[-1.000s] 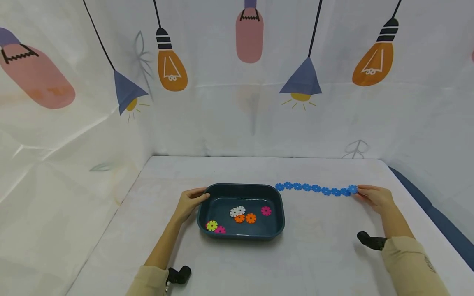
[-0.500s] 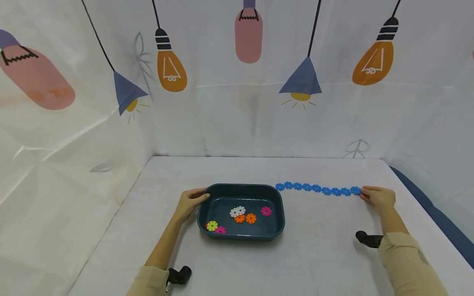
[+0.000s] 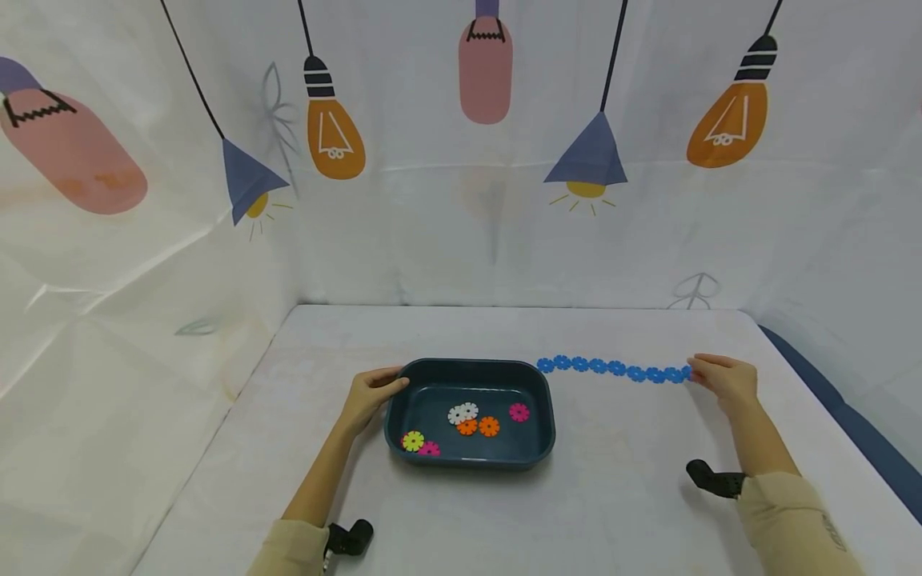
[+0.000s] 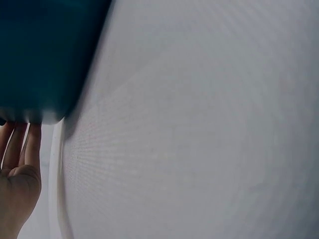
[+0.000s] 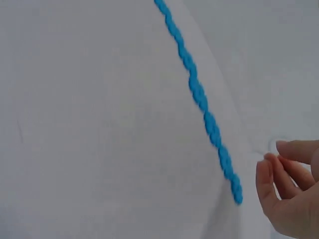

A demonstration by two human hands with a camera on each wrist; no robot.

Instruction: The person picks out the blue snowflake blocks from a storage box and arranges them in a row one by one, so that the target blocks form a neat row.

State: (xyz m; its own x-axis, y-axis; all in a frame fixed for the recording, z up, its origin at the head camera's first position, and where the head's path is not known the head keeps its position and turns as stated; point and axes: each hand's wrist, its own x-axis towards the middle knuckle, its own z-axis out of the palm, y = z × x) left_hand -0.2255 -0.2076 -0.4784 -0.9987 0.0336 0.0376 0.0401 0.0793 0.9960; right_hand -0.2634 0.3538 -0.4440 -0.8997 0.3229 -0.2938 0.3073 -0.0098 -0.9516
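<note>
A dark teal tray stands on the table, and my left hand grips its upper left corner, thumb over the rim. In the left wrist view, fingers reach up against the tray wall. A chain of blue flower-shaped discs lies in a wavy row from the tray's right corner across to my right hand. The right wrist view shows the right hand just beyond the end of the blue chain, fingers loosely bent, nothing between thumb and fingertips.
Loose flower discs lie in the tray: white, orange, pink and a yellow one at the lower left. The white-covered table meets a printed cloth backdrop at its far edge.
My right hand moved right with the chain's end disc, then came back left and rose off it, now overlapping that end. The left hand stayed on the tray.
</note>
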